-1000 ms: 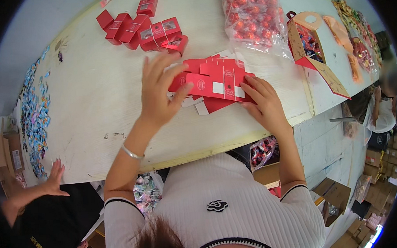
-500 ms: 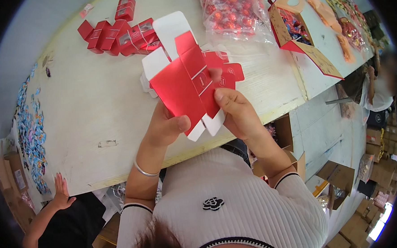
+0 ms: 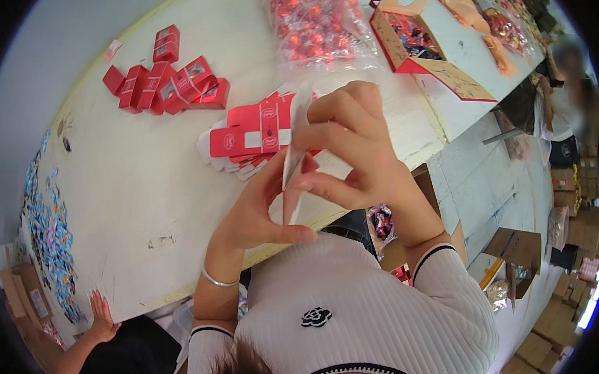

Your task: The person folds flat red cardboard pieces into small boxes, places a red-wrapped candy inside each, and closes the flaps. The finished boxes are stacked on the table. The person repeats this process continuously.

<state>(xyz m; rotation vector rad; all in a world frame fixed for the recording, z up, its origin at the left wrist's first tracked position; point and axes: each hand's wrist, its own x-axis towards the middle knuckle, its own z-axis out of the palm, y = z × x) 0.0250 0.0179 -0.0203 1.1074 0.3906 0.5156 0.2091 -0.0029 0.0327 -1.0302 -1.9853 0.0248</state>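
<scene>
A flat red-and-white carton blank [image 3: 300,112] is turned almost edge-on between my hands, above the near side of the table. My left hand [image 3: 250,213] grips its lower left side, thumb toward me. On the other side my right hand [image 3: 355,143] has its fingers bent over the card and the thumb against it. Behind them lies a stack of flat red carton blanks [image 3: 233,142], partly covered by my hands. Several folded red boxes [image 3: 149,90], some with clear windows, are grouped farther left on the table.
A clear bag of red-wrapped candies [image 3: 315,23] lies at the back. Right of it an open gift box [image 3: 390,43] holds wrapped sweets. Blue-wrapped candies [image 3: 47,227] are heaped along the left edge, near another person's hand [image 3: 102,319]. Open cardboard boxes [image 3: 513,250] stand lower right.
The carton blank has turned from facing me to nearly edge-on. My right hand has moved up over it, fingers now bent. More of the stack of blanks shows behind.
</scene>
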